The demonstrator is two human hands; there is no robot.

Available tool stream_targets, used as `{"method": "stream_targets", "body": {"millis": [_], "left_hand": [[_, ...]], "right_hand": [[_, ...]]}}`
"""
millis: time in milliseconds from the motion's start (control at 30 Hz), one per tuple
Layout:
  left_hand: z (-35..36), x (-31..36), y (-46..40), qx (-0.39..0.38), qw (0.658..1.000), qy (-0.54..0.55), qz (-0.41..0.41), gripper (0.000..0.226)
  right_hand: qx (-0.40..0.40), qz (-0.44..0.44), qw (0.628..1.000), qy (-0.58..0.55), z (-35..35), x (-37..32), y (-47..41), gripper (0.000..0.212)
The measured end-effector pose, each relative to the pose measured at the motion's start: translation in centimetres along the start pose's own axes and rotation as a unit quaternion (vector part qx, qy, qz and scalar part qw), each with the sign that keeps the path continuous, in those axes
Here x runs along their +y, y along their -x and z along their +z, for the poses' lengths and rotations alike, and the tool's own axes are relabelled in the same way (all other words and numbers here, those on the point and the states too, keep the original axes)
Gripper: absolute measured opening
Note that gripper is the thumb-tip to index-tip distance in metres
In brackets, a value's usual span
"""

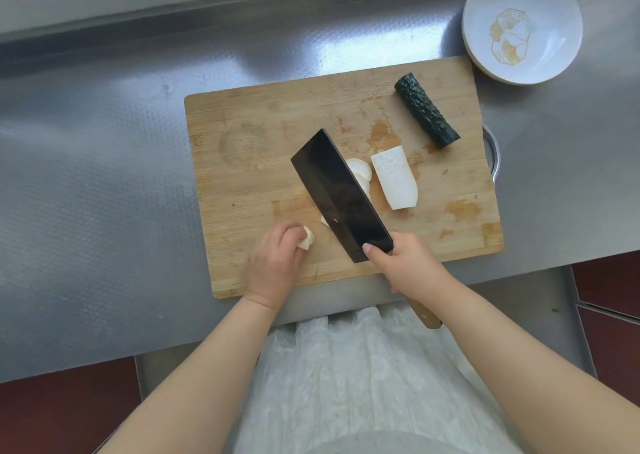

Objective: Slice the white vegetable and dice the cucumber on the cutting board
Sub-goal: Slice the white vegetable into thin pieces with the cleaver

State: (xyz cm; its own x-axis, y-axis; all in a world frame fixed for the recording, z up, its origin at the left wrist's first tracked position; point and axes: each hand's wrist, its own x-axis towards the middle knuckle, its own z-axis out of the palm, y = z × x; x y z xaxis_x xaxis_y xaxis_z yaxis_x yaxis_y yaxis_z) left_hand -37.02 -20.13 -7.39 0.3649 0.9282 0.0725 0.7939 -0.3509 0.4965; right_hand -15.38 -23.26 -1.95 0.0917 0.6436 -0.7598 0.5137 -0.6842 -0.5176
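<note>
A wooden cutting board [249, 163] lies on the steel counter. On it rest a large white vegetable piece [394, 181], a few white slices [360, 169] partly hidden behind the blade, and a dark green cucumber piece [426, 111] at the board's far right. My right hand [405, 263] grips a dark cleaver [339, 197] by its wooden handle, the blade tilted flat over the slices. My left hand [273, 263] pinches a small white end piece [306, 239] near the board's front edge.
A pale bowl [554, 14] with a gold pattern stands off the board's far right corner. A round metal rim [494, 156] shows under the board's right edge. The counter's front edge runs just below the board, with red floor beyond.
</note>
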Motion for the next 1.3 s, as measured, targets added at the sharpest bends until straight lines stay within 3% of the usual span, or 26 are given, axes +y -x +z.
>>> {"method": "stream_targets", "body": {"millis": [133, 233, 367, 533, 733, 867, 1033, 1167, 1233, 1300], "left_hand": [[0.7, -1.3, 1.9, -0.025, 0.999, -0.001, 0.047, 0.024], [0.6, -1.4, 2.0, -0.033, 0.999, 0.004, 0.016, 0.035], [0.8, -0.8, 1.6, -0.031, 0.999, -0.017, 0.003, 0.031], [0.9, -0.8, 1.6, -0.029, 0.999, -0.027, 0.033, 0.028], [1.3, -0.5, 2.8, -0.05, 0.991, -0.105, 0.07, 0.041], [0.9, -0.6, 2.1, -0.072, 0.991, -0.106, 0.029, 0.045], [0.6, -0.3, 0.8, -0.096, 0.99, -0.087, 0.051, 0.035], [-0.3, -0.4, 1.2, -0.081, 0.995, -0.041, 0.028, 0.039], [-1.7, 0.1, 0.5, 0.026, 0.999, 0.047, -0.009, 0.033], [-3.6, 0.9, -1.6, 0.192, 0.973, 0.124, -0.018, 0.025]], "right_hand": [[0.003, 0.004, 0.999, -0.04, 0.9, 1.0, 0.5, 0.017], [0.002, 0.002, 0.997, -0.08, 1.4, 1.9, 1.2, 0.021], [-0.021, 0.006, 0.987, -0.161, 1.7, 3.4, 2.3, 0.033], [-0.033, 0.028, 0.968, -0.248, 2.5, 5.5, 3.2, 0.032], [-0.05, 0.012, 0.961, -0.27, 5.0, 7.6, 4.7, 0.041], [-0.04, 0.015, 0.958, -0.282, 6.2, 8.1, 5.6, 0.039], [0.052, -0.006, 0.974, -0.218, 5.4, 6.7, 5.8, 0.028], [0.174, -0.092, 0.98, -0.008, 3.3, 4.5, 4.7, 0.019], [0.248, -0.149, 0.952, 0.099, 2.5, 3.1, 4.3, 0.016], [0.311, -0.186, 0.916, 0.173, 2.2, 2.1, 4.2, 0.021]]}}
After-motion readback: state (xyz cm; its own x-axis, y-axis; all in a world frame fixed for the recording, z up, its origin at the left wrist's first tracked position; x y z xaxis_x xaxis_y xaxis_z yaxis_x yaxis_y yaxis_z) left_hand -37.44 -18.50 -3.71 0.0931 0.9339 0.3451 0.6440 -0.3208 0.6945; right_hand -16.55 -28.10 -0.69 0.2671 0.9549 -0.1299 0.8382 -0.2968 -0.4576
